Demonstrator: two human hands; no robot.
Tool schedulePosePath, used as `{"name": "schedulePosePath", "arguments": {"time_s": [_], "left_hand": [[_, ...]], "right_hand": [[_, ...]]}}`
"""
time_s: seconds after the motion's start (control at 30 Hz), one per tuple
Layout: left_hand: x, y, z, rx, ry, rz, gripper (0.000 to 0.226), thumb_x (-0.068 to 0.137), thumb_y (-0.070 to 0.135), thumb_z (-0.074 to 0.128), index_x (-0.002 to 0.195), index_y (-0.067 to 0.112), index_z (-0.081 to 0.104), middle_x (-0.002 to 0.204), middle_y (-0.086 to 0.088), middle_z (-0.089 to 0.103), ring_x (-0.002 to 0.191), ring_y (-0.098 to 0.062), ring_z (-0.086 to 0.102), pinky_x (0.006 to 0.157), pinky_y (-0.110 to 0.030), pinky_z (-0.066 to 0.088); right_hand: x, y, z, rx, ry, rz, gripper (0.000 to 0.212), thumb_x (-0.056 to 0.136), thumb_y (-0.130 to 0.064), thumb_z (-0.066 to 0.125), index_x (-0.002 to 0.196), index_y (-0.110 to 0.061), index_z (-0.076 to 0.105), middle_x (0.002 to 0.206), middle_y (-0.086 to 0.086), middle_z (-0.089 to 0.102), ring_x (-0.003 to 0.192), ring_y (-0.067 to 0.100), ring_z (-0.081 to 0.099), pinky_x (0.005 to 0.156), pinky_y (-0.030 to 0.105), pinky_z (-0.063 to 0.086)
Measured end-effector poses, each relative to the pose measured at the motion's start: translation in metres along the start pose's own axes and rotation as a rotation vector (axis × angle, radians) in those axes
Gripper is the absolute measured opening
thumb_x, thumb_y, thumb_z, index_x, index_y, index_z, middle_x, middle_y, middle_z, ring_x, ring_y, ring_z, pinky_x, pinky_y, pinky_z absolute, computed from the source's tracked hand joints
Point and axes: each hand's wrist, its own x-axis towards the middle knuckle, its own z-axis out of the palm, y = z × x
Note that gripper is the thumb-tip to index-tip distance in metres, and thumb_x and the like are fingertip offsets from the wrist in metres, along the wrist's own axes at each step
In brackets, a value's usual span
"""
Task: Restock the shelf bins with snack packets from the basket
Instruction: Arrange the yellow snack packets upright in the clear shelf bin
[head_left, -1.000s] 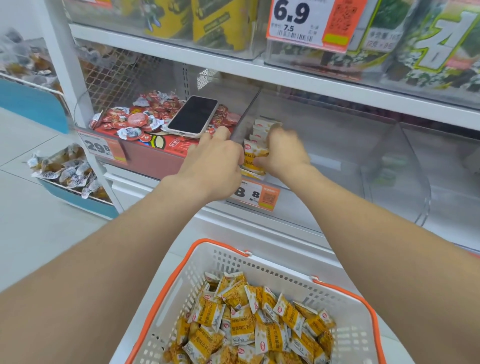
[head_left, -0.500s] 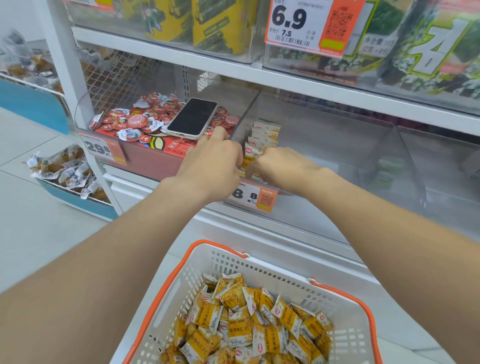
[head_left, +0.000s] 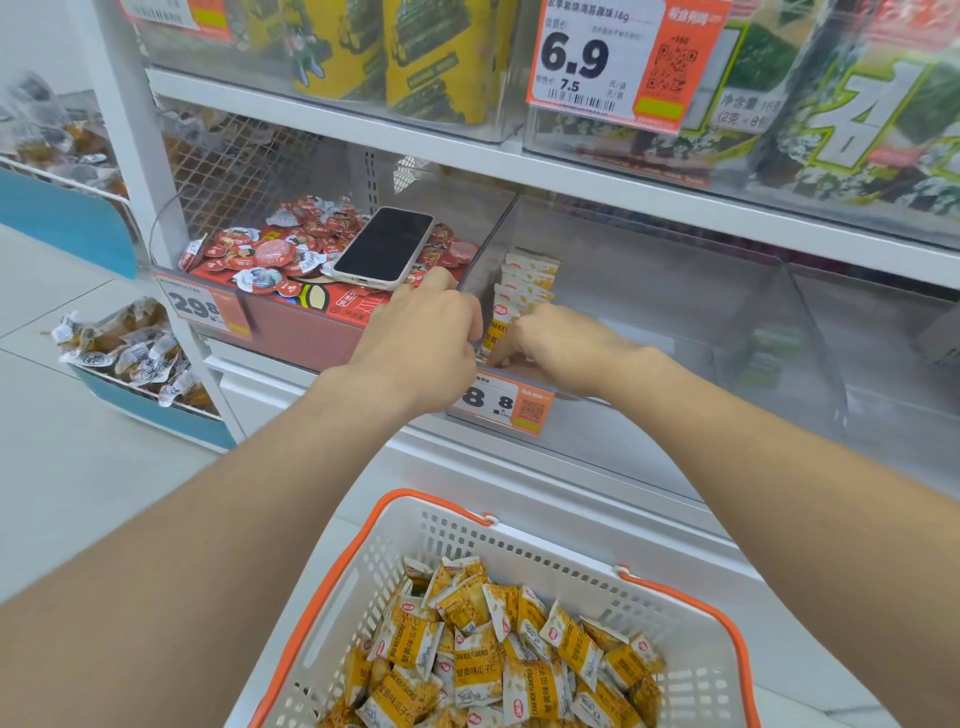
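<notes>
Yellow packets (head_left: 525, 283) read "CRAB ROE"; the price tag (head_left: 501, 404) shows 8.8; the left hand (head_left: 421, 340) and right hand (head_left: 563, 345) curl against them, each grip's hold hidden.

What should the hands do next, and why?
Probably the right hand should leave the row of packets and drop to the basket for more: the row only lines the left side of the clear bin, and the basket holds many yellow packets.
</notes>
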Motion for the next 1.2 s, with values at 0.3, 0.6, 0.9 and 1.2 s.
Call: {"name": "schedulePosePath", "arguments": {"time_s": [0.3,0.6,0.9,1.2], "left_hand": [[-0.001,0.0,-0.002,-0.011,-0.007,0.0,0.032,0.091,0.005,0.057,0.116,0.019,0.07,0.126,-0.01,0.052,0.113,-0.038,0.057,0.096,-0.054,0.051],[-0.001,0.002,0.0,0.004,-0.006,-0.018,0.031,0.093,0.007,0.056,0.116,0.021,0.071,0.126,-0.009,0.051,0.114,-0.037,0.055,0.096,-0.054,0.051],[0.0,0.0,0.002,0.004,-0.005,-0.011,0.028,0.093,0.008,0.057,0.112,0.022,0.072,0.124,-0.008,0.051,0.112,-0.038,0.055,0.096,-0.054,0.051],[0.0,0.0,0.001,-0.003,-0.002,-0.013,0.027,0.094,0.009,0.058,0.112,0.023,0.074,0.124,-0.008,0.05,0.113,-0.037,0.054,0.096,-0.054,0.051]], "right_hand": [[-0.018,0.016,0.008,0.786,0.031,0.507,0.017,0.099,-0.019,0.069,0.102,-0.005,0.077,0.093,0.019,0.075,0.05,0.007,0.063,0.047,0.022,0.051],[-0.002,0.001,0.008,1.41,0.027,0.882,0.073,0.061,0.004,0.081,0.129,0.0,0.053,0.105,0.018,0.075,0.084,0.025,0.078,0.081,0.04,0.064],[0.016,-0.015,0.004,0.789,0.212,0.915,0.057,0.067,-0.036,0.089,0.111,-0.013,0.062,0.106,0.004,0.067,0.097,0.024,0.069,0.071,0.029,0.057],[0.019,-0.024,-0.004,0.954,0.129,1.016,0.051,0.076,-0.028,0.089,0.112,-0.016,0.055,0.11,0.009,0.068,0.09,0.024,0.072,0.063,0.033,0.063]]}}
